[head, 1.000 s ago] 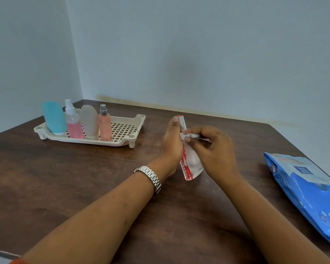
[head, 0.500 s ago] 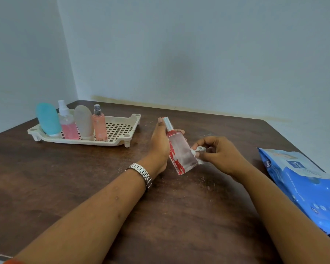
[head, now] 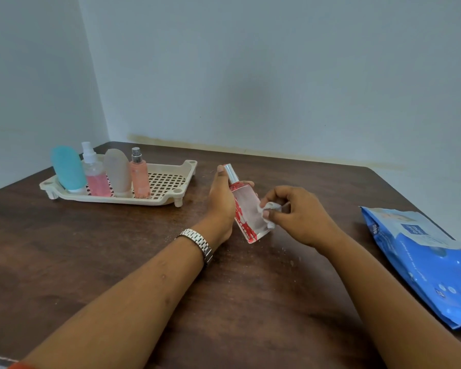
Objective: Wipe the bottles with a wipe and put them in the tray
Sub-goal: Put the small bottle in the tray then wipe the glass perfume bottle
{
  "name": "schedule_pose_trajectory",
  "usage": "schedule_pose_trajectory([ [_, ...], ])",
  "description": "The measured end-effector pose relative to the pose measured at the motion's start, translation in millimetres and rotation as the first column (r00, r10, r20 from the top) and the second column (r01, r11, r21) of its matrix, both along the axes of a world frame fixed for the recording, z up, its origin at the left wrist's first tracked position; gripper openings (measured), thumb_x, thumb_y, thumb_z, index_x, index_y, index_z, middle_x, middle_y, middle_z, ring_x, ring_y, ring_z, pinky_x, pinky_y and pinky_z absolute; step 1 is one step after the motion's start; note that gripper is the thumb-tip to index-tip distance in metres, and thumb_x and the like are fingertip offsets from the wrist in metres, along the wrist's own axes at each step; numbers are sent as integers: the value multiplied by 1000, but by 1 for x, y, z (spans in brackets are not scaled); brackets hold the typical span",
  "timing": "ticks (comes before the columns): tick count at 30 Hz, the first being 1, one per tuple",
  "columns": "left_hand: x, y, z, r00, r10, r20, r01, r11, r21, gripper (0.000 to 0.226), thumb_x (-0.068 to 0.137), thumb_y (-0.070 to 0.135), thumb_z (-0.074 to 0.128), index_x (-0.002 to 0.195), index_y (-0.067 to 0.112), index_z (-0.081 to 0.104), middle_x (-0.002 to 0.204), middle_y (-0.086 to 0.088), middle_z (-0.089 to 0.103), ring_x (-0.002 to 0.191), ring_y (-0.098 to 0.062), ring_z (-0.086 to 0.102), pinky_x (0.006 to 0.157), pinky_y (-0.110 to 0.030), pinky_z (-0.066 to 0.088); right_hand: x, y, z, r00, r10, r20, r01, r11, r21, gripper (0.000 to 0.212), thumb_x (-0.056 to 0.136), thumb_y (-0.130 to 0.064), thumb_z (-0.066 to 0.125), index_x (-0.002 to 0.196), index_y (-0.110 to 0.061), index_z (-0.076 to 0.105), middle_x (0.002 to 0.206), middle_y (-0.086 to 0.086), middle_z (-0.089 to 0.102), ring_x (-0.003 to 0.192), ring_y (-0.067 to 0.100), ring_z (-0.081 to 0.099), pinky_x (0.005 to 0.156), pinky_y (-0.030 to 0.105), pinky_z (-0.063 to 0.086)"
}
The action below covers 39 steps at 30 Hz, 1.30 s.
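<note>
Your left hand [head: 220, 201] is wrapped round the red-patterned spray bottle [head: 246, 209] at frame centre, thumb up by the silver cap. The bottle is tilted, base toward you; can't tell if the base touches the table [head: 117, 262]. Your right hand [head: 298, 217] pinches the crumpled wipe [head: 270, 209] against the bottle's lower right face. Looks like the wiping step, so hold the upper body firmly and run the wipe along the length, cap to base. Then roll the bottle in your fingers to reach the faces your palm hides. The wipe is bunched small; refold it if it drags. The tray [head: 171, 201] sits toward the upper left with four bottles standing in its left half: teal bottle [head: 68, 167], pink spray bottle [head: 95, 174], frosted bottle [head: 117, 171], peach spray bottle [head: 139, 174]. The right half of its grid shows bare and is nearest your left hand, so use that. Only tabletop shows between hand and tray. Lift over the rim and stay off the peach one. The wipes pack [head: 423, 262] lies at the right edge of the frame, well apart.
</note>
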State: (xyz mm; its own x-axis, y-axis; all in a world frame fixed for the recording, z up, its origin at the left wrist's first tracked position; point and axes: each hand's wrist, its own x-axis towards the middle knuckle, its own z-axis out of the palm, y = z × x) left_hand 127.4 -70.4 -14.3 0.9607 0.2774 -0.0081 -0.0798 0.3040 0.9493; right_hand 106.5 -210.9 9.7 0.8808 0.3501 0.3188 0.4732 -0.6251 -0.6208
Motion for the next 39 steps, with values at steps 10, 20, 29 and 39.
schedule_pose_trajectory([
  [10, -1, -1, 2, 998, 40, -43, -43, 996, -76, 60, 100, 54, 26, 82, 9, 62, 77, -11, 69, 74, -23, 65, 79, -37, 52, -17, 11, 14, 974, 204, -103, -215, 969, -121, 12, 78, -17, 72, 79, -27, 65, 82, -13, 62, 70, -2, 55, 60, 9, 39],
  [20, -1, -2, 0, 995, 94, 33, -95, 995, 21, 64, 99, 57, 23, 88, 10, 66, 85, -11, 69, 81, -25, 65, 80, -37, 52, -1, -1, 3, 999, 23, -34, -22, 1000, 22, 22, 83, -12, 65, 100, -25, 62, 97, -9, 60, 83, 4, 58, 64, 11, 48],
  [29, 4, 13, 7, 998, -17, 60, 15, 999, 31, 65, 94, 64, 29, 109, 8, 60, 87, -8, 66, 77, -18, 65, 67, -31, 51, -15, 37, -22, 961, 1, 276, 13, 999, -49, 76, 76, -32, 75, 140, -23, 36, 133, -5, 46, 120, 8, 41, 97, 18, 30],
  [39, 2, 32, 14, 954, -231, 192, 161, 932, 324, 47, 85, 60, 48, 111, 23, 58, 104, -1, 66, 101, -16, 60, 100, -40, 43, 4, 2, -6, 992, -84, 92, 54, 955, 292, 48, 70, -14, 77, 116, -17, 65, 103, -7, 68, 85, -2, 63, 76, 12, 53],
])
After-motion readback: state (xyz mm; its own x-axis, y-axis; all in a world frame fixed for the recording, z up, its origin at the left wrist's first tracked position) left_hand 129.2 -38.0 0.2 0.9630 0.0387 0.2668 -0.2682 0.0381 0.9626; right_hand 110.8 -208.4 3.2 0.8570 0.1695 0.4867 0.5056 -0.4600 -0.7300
